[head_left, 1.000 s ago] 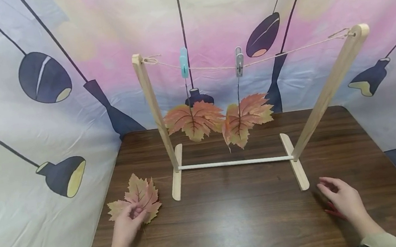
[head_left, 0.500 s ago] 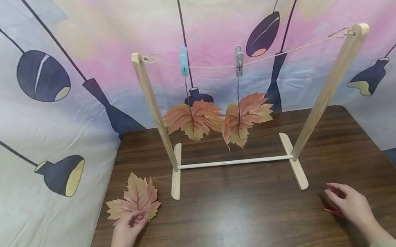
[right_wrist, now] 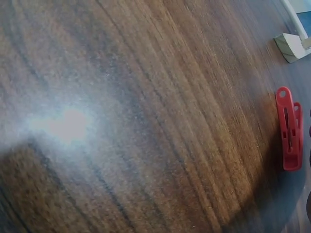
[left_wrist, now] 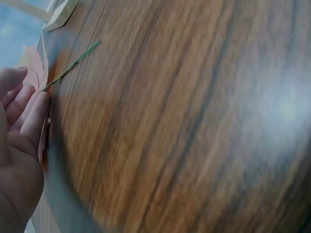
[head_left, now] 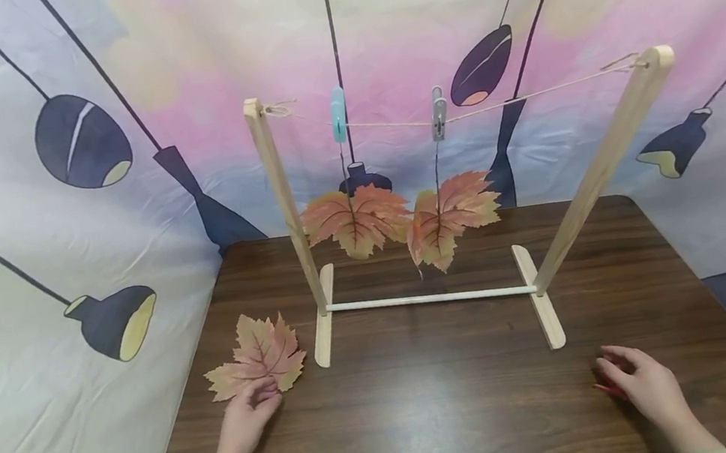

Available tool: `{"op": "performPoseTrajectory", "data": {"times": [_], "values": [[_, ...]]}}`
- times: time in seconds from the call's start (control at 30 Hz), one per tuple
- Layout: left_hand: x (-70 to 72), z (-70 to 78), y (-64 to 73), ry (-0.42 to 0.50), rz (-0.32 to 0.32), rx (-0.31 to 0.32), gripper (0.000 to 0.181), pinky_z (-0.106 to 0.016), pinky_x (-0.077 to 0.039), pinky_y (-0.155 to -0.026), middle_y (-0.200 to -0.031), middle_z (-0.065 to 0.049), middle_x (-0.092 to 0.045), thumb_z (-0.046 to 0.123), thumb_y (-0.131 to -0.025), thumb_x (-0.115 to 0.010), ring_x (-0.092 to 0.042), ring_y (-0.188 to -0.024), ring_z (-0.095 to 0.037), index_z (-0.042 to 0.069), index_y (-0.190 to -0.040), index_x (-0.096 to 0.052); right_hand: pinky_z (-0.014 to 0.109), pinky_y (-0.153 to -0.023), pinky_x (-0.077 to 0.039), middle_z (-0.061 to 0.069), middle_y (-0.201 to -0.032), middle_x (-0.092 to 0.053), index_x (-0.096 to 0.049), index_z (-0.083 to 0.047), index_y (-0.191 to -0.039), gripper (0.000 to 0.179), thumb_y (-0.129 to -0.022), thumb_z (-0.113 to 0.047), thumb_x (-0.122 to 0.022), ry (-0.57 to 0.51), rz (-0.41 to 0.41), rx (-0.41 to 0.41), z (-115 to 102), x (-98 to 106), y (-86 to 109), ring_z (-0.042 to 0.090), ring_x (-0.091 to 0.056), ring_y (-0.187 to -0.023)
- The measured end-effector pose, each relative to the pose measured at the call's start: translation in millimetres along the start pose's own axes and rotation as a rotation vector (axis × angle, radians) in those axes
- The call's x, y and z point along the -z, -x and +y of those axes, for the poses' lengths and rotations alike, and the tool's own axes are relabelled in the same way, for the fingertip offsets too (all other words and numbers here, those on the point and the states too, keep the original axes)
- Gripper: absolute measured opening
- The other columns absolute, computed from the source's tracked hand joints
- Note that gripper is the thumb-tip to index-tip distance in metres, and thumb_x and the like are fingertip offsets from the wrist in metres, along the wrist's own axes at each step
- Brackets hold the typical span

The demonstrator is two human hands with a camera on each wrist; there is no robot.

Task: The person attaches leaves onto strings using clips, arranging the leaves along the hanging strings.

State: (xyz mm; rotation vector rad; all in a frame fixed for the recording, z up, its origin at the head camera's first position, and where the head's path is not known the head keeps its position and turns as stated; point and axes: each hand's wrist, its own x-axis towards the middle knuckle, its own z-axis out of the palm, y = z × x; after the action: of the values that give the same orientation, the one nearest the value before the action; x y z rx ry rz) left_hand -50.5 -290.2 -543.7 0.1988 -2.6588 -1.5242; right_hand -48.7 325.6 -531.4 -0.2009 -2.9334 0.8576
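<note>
My left hand [head_left: 248, 419] pinches an artificial maple leaf [head_left: 263, 356] at its base, low over the left of the table. In the left wrist view the leaf's thin green stem [left_wrist: 73, 65] sticks out past the fingertips. My right hand [head_left: 647, 382] hovers at the right, fingers loosely bent, over a red clothespin [right_wrist: 290, 131]. That clothespin lies on the table, partly hidden by the hand in the head view. Only slivers of the right fingers show at the right wrist view's edge, beside the clothespin.
A wooden frame [head_left: 592, 183] with a white bottom rod [head_left: 426, 299] stands mid-table. From its string hang two maple leaves, a left one [head_left: 355, 220] on a blue clothespin [head_left: 339, 114] and a right one [head_left: 447, 220] on a grey clothespin [head_left: 437, 114]. A printed cloth [head_left: 378, 20] backs the table.
My left hand and the maple leaf have shifted slightly right, the leaf turning a little. The right hand has drawn back toward me and right over the red clothespin, which stays put.
</note>
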Motion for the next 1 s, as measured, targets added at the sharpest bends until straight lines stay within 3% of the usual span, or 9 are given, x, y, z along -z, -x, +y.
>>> {"op": "performPoseTrajectory", "data": {"times": [0.13,0.3,0.47,0.6,0.73,1.0], "values": [[-5.1,2.0,-0.3,0.009,-0.031,0.041,0.036,-0.019,-0.049,-0.079,-0.111,-0.02,-0.062,0.003,-0.083,-0.069,-0.062,-0.097,-0.021,-0.007,-0.115,-0.058,0.051,-0.074,-0.042,0.02,-0.097,-0.064,-0.063,0.004,-0.11,0.038,-0.091,-0.029,-0.061,-0.028,-0.025,-0.002,0,1,1.2,0.038,-0.058,-0.09],[-11.3,5.2,-1.1,0.044,-0.05,0.012,0.035,-0.021,-0.049,-0.08,-0.111,-0.021,-0.061,0.0,-0.082,-0.068,-0.062,-0.097,-0.022,-0.01,-0.114,-0.057,0.055,-0.076,-0.041,0.027,-0.103,-0.061,-0.063,0.003,-0.11,0.037,-0.091,-0.028,-0.062,-0.021,-0.018,0.008,4,2,5.8,0.044,-0.057,-0.096],[-15.4,8.6,-1.4,0.066,-0.054,0.007,0.034,-0.019,-0.049,-0.079,-0.109,-0.021,-0.062,-0.003,-0.082,-0.068,-0.062,-0.095,-0.02,-0.011,-0.113,-0.058,0.054,-0.075,-0.043,0.024,-0.103,-0.062,-0.065,0.003,-0.108,0.037,-0.09,-0.029,-0.063,0.001,-0.024,0.04,12,-1,12.7,0.042,-0.058,-0.095],[-17.0,10.0,-1.4,0.06,-0.051,-0.021,0.034,-0.021,-0.05,-0.079,-0.11,-0.024,-0.061,-0.003,-0.082,-0.068,-0.062,-0.097,-0.027,-0.012,-0.112,-0.057,0.041,-0.072,-0.047,0.016,-0.101,-0.064,-0.068,-0.002,-0.103,0.031,-0.086,-0.029,-0.069,0.006,-0.001,0.081,16,-4,17.7,0.028,-0.06,-0.09],[-19.6,8.6,-1.7,0.005,-0.039,-0.065,0.032,-0.023,-0.051,-0.078,-0.108,-0.021,-0.062,-0.004,-0.08,-0.069,-0.062,-0.095,-0.029,-0.01,-0.11,-0.059,0.026,-0.061,-0.046,0.01,-0.099,-0.064,-0.07,-0.005,-0.099,0.03,-0.081,-0.029,-0.075,0.018,0.028,0.129,20,-5,21.1,0.017,-0.056,-0.083],[-21.8,1.3,-2.6,-0.146,0.018,-0.157,0.03,-0.026,-0.053,-0.073,-0.102,-0.012,-0.064,-0.005,-0.076,-0.072,-0.063,-0.084,-0.016,-0.003,-0.105,-0.064,0.054,-0.073,-0.04,0.02,-0.109,-0.057,-0.066,-0.002,-0.101,0.039,-0.078,-0.032,-0.076,0.008,-0.008,0.126,26,-10,28.6,0.038,-0.05,-0.097]]}}
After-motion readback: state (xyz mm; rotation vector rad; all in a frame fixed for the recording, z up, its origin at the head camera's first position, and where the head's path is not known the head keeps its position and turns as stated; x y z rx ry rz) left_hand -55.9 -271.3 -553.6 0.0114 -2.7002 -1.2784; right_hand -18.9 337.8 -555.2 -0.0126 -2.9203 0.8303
